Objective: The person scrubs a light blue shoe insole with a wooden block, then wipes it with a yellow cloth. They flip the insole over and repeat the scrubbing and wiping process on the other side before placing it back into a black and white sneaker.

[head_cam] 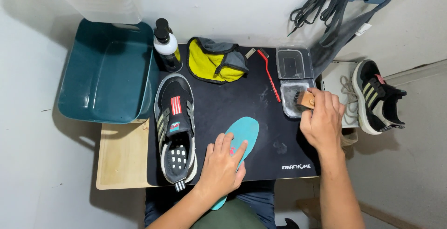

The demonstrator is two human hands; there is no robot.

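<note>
Left hand (222,164) flat — right hand (321,119) curled.

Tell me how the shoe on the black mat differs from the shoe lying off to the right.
The shoe on the mat lies flat on the black mat, opening up, laceless and empty, so its studded inner floor shows. The shoe at the right lies off the mat, tipped on its side, with pale laces loose beside it. The left hand is nearer the first, the right hand nearer the second. Both are black with pale stripes and soles.

Left hand (222,164) presses the teal insole (243,133) flat; right hand (321,119) dips a wooden brush (306,99) into the clear tray (293,99)
</note>
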